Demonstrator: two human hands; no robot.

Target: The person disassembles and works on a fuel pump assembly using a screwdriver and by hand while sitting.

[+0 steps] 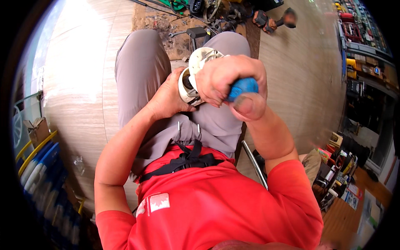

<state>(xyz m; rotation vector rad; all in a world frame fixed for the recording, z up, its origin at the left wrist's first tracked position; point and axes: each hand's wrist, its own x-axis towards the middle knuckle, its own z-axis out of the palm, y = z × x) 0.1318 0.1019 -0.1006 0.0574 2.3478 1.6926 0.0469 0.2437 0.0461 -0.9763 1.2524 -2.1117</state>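
A cream-white tool housing (203, 56) with a round, dark-centred opening is held over my lap, between my knees. My left hand (167, 96) wraps around its left side, fingers closed on the rim. My right hand (233, 68) is clenched around a blue-handled tool (243, 87) just right of the housing. Only the rounded end of that handle shows, beside my thumb. The rest of the tool is hidden by my fist, so its kind and whether it touches the housing cannot be made out.
Beyond my knees a stained cardboard mat (146, 21) bears a hammer (196, 33), cables and dark parts. An orange-and-black power tool (266, 23) lies on the floor to its right. Crowded shelves (362, 33) line the right side. Blue-and-white items (41, 166) stand at left. A metal tube (255, 164) is beside my right hip.
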